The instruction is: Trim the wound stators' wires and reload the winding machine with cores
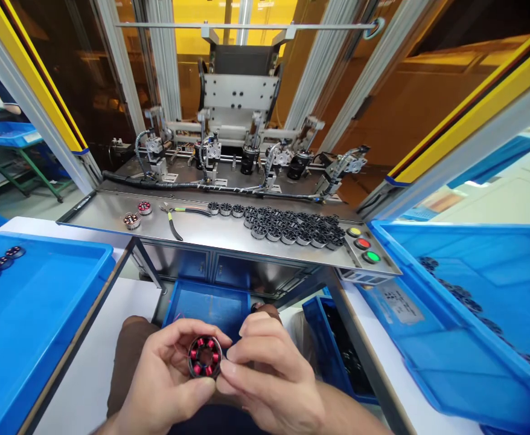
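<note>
Low in the middle of the head view, my left hand is closed round a motor stator with red wire coils. Its thumb lies under the near edge and its fingers wrap the far side, so the ring's open face looks up at me. My right hand is closed in a pinch against the stator's right rim. Whatever lies between those fingertips, if anything, is hidden. On the metal bench ahead lie wire cutters with green and black handles. Two more red-wound stators sit left of them.
Rows of black ring-shaped parts cover the bench's right half, beside yellow, red and green buttons. Behind stands a machine with several clamping fixtures. Blue trays flank me at left and right; a blue bin stands below.
</note>
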Motion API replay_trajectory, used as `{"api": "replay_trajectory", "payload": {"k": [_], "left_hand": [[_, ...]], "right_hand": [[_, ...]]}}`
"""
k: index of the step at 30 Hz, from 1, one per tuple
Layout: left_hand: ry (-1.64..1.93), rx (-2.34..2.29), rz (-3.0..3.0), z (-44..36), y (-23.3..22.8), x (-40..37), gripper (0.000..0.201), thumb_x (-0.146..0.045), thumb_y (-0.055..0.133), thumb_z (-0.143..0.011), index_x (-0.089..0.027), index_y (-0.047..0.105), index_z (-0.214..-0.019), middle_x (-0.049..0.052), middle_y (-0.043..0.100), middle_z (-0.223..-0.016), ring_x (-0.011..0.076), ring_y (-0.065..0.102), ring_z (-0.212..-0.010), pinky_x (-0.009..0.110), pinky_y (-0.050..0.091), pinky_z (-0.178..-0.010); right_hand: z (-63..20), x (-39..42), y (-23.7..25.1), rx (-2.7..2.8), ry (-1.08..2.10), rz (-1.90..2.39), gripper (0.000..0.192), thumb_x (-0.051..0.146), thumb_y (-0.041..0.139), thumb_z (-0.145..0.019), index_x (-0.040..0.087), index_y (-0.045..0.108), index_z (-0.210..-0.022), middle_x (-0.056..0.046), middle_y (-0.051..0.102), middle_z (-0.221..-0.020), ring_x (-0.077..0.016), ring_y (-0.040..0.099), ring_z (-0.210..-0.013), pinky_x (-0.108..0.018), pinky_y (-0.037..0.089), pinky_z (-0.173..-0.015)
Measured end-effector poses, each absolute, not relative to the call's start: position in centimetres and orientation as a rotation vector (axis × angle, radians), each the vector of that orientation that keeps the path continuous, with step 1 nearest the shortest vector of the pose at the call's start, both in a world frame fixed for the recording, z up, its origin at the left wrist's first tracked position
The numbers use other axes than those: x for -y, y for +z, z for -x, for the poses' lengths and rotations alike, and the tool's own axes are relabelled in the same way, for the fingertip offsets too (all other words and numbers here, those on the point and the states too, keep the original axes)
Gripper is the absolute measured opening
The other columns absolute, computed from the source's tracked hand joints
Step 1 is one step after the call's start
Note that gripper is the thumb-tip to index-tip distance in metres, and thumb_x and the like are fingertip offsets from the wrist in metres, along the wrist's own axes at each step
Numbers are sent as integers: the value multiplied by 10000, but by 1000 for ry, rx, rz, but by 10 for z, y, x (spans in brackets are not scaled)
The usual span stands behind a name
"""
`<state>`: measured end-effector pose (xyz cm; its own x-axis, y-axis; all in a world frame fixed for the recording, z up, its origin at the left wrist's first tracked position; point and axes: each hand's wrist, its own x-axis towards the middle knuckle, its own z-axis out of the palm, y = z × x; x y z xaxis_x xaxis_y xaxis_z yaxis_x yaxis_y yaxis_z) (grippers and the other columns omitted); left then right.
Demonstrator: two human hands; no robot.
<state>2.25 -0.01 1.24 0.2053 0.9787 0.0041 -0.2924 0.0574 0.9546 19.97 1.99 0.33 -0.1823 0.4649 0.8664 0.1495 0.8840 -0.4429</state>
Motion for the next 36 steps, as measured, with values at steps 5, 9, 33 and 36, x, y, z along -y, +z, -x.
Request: {"api": "replay_trajectory", "payload": {"k": [5, 9, 33, 36], "left_hand": [[1486, -960, -1309, -31, 14, 4, 464, -27, 813, -646, -304, 741, -1011, 10, 792, -1018, 161, 756, -883, 197, 604, -786], [1591, -966, -1372, -33, 8, 6, 492, -15, 807, -665, -302, 715, -1053, 4, 777, -1068, 152, 759, -872, 213, 623, -779], [1055, -640, -960, -15, -15, -6, 408, -464, 619, -907, -267, 640, -1263, 43, 696, -859, 153, 653, -735, 244, 541, -661], [1086, -556, -957, -13, -16, -6, 423, -459, 620, -907, -292, 628, -1295, 63, 702, -961, 168, 672, -787, 240, 550, -654]], "right_hand": [[-189, -13, 8, 1650, 230, 521, 210, 69, 588, -920, 113, 672, -1107, -83, 684, -805, -176, 620, -726, -331, 564, -592], [-174, -8, 6, 1518, 338, 598, 173, 117, 568, -952, 145, 678, -1083, -66, 657, -784, -156, 627, -685, -300, 565, -576], [-182, -20, -4, 1555, 582, 763, 143, 66, 558, -906, 182, 622, -854, -15, 619, -717, -125, 574, -675, -233, 470, -609], [-183, -20, -2, 1533, 575, 793, 151, 63, 559, -901, 181, 624, -834, -12, 621, -716, -117, 575, -667, -224, 467, -609]]}}
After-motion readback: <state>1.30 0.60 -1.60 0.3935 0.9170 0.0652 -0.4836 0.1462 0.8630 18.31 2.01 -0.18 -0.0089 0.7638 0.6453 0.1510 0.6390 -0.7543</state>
